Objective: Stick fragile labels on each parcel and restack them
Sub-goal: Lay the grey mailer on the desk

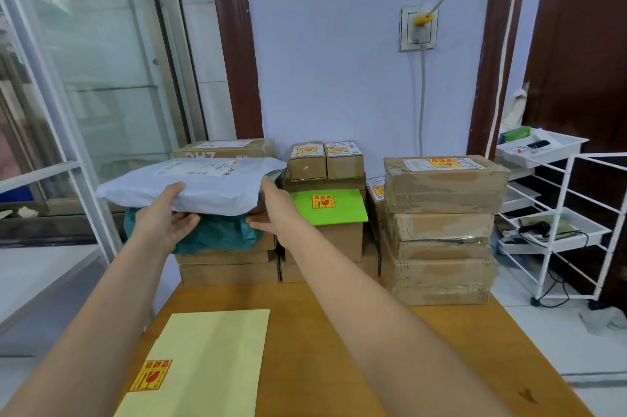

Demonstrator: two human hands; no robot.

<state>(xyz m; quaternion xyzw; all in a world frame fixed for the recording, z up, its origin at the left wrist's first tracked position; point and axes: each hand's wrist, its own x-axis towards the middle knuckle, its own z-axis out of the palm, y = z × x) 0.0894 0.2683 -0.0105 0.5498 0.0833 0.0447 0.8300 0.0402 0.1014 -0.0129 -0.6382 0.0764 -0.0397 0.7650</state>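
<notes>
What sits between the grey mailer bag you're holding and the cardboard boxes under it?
Head view: a teal plastic bag lies between the grey mailer bag and the cardboard boxes; both hands grip the mailer.

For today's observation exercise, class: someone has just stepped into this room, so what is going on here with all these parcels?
A person is labelling parcels stacked at the far end of a wooden table. Both hands, left hand and right hand, grip a grey mailer bag on top of a teal bag on the left stack. No fragile sticker shows on it, while several boxes to the right carry one. A backing sheet with one sticker left lies near the person.
</notes>
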